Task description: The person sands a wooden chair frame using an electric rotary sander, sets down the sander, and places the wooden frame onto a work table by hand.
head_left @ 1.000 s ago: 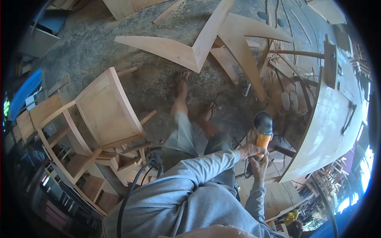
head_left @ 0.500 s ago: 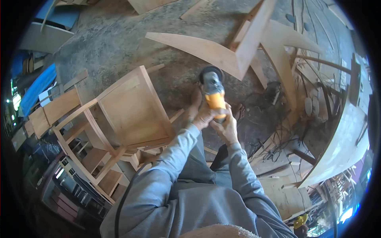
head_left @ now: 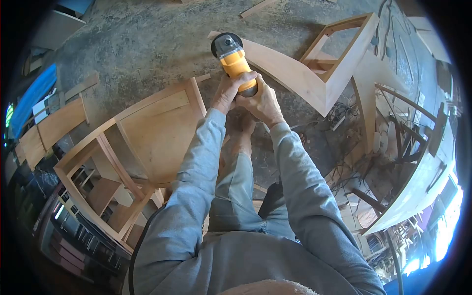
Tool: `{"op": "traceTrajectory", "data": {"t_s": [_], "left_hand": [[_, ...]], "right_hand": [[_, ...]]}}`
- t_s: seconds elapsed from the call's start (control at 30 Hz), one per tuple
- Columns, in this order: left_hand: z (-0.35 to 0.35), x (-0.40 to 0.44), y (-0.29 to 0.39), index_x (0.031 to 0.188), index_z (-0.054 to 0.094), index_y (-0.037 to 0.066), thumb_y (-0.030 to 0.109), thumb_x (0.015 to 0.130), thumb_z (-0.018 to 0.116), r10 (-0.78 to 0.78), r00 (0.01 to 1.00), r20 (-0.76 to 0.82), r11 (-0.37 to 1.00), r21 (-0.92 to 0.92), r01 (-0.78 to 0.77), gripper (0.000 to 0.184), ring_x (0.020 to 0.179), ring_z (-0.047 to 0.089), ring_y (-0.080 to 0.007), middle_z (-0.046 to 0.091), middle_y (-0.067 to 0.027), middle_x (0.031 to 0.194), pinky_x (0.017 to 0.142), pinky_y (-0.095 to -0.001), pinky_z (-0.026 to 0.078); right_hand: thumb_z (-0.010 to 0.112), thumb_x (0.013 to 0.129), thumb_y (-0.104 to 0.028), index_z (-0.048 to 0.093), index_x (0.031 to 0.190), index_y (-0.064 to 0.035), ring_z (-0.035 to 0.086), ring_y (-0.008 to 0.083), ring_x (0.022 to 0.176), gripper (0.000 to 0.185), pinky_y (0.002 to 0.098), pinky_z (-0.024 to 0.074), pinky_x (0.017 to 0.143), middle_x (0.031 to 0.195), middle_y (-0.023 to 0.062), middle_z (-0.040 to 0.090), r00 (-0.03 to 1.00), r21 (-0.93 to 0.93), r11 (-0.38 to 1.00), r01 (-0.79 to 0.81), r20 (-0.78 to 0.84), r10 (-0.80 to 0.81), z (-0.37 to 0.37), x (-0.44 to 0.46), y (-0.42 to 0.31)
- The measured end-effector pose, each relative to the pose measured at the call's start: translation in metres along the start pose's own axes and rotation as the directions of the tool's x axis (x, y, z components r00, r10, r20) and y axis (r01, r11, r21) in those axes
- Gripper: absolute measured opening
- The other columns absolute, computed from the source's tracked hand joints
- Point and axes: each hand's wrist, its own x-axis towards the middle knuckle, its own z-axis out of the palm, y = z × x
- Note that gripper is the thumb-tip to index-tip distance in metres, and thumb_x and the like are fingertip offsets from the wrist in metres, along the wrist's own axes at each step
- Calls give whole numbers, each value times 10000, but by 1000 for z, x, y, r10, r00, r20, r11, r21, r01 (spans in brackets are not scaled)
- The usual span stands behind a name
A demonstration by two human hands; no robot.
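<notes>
Our left hand and right hand close around the rear of a yellow-and-grey cylindrical power tool. Its long axis runs away from us, leaning left, to a round black disc by a pale wooden panel's left tip; contact is unclear.

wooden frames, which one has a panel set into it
The left frame: a broad wooden panel fills one section, while the upper-right frame shows an open gap.
</notes>
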Motion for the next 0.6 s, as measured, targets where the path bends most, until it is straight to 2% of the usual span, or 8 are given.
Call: {"op": "traceTrajectory", "data": {"t_s": [0.1,0.27,0.37,0.4,0.5,0.6], "left_hand": [[14,-4,-7,1214,637,-17,325,771,943,1,1000,21,1000,1,-1,638,910,729,-206,698,-105,1077,796,-360,632],[33,-12,-45,1191,635,2,275,764,932,-109,992,65,994,-15,111,587,910,722,-203,693,-100,1070,800,-359,620],[51,-19,-67,1184,641,9,273,763,936,-77,994,83,997,25,75,578,901,722,-200,695,-91,1058,798,-352,617],[61,-26,-68,1186,644,16,259,755,945,-107,991,82,994,4,107,580,901,717,-192,694,-75,1050,811,-347,614],[85,-38,-80,1179,656,20,240,754,948,-136,985,108,989,71,128,561,906,718,-186,702,-70,1047,830,-339,612],[103,-47,-117,1126,687,45,184,814,895,-143,981,128,989,46,139,400,915,722,-169,737,-60,1030,836,-348,612]], "right_hand": [[824,725,-348,565,1424,-72,735,469,1047,795,510,581,899,1072,272,762,998,-23,998,-57,-13,57,-10,-12,0],[831,724,-318,557,1446,-80,750,442,1035,808,488,589,885,1062,250,767,992,15,993,-118,-51,119,-31,-45,14],[831,728,-301,557,1456,-63,762,414,1031,813,469,590,883,1060,237,769,986,33,988,-151,-67,153,-48,-66,26],[831,728,-302,559,1455,-59,763,412,1030,813,468,589,884,1059,236,770,984,38,987,-155,-79,158,-53,-73,32],[838,730,-309,564,1455,-53,762,409,1039,816,462,586,892,1063,234,770,978,53,984,-170,-110,175,-68,-96,53],[848,735,-315,565,1455,-61,760,407,1053,815,454,582,899,1077,234,770,975,31,990,-138,-173,141,-83,-123,67]]}}
